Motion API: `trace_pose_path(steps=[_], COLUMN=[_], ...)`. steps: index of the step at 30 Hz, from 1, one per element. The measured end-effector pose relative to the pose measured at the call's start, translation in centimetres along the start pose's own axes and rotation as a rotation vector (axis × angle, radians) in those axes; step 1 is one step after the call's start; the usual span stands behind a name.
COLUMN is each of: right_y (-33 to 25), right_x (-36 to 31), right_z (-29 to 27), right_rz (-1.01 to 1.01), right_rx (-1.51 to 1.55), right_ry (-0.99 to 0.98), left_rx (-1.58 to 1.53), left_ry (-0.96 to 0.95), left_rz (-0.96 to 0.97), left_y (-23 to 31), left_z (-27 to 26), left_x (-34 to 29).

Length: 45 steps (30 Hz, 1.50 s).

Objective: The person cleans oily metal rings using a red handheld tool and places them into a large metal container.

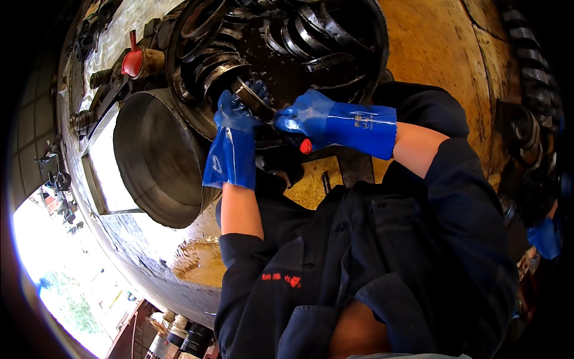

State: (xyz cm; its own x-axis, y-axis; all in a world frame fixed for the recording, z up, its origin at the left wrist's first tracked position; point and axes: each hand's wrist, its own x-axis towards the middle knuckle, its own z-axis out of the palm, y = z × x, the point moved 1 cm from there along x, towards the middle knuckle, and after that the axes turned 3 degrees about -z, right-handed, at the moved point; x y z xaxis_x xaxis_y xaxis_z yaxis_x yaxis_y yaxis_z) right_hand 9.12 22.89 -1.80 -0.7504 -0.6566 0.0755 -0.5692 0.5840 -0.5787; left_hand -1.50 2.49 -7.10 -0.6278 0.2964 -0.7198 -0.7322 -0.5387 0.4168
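Note:
My left hand (233,110), in a long blue rubber glove, grips a curved metal half-ring (253,100) that looks like a bearing shell. The piece is held tilted over the near side of a large round basin (383,42). Against its right end is my right hand (302,116), gloved the same way and closed round a tool with a red handle end (305,146). The tool's working end is hidden by the glove and the shell. Inside the basin, more dark, wet curved shells (305,37) lie grouped at the left and far side, in black, oily liquid.
A deep grey metal tub (161,155) stands left of the basin, tilted toward me. Beyond it sits a red scoop (133,61) on a can. The yellowish floor (427,45) looks oily. Dark ribbed metal parts (531,60) line the right edge, near another person's blue glove (544,238).

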Motion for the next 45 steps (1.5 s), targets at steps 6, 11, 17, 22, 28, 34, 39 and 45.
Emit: trace_pose_path(steps=[6, 11, 17, 22, 28, 34, 39, 45], right_y=[2.2, 5.3, 22.7, 9.0, 11.0, 4.2, 2.1, 5.7], right_x=[0.9, 7.2, 0.8, 6.2, 3.6, 4.7, 3.2, 2.8], right_z=[0.3, 3.2, 7.4, 1.0, 2.2, 2.0, -0.6, -0.1], right_rz=[0.425, 0.850, 0.706, 0.764, 0.554, 0.866, 0.803, 0.924], right_rx=[0.124, 0.338, 0.835, 1.737, 1.960, 2.014, 1.639, 0.809], right_ry=[-0.146, -0.144, 0.675, 0.967, 1.194, 1.086, 0.767, 0.390], left_rx=[0.070, 0.081, 0.150, -0.180, -0.301, -0.352, -0.278, 0.026], left_ry=[0.024, 0.222, -0.069, -0.251, -0.554, -0.126, -0.083, 0.150], left_rz=[-0.007, 0.150, 0.115, 0.024, -0.009, 0.296, 0.373, 0.500], left_y=[2.0, 4.9, 2.3, 8.3, 7.8, 8.7, 8.4, 6.3], left_z=[1.2, -2.2, 2.7, -2.3, -1.2, -0.9, 0.5, 4.2], left_x=[-1.6, -4.7, -1.9, -6.4, -3.0, -4.5, -4.7, -5.1])
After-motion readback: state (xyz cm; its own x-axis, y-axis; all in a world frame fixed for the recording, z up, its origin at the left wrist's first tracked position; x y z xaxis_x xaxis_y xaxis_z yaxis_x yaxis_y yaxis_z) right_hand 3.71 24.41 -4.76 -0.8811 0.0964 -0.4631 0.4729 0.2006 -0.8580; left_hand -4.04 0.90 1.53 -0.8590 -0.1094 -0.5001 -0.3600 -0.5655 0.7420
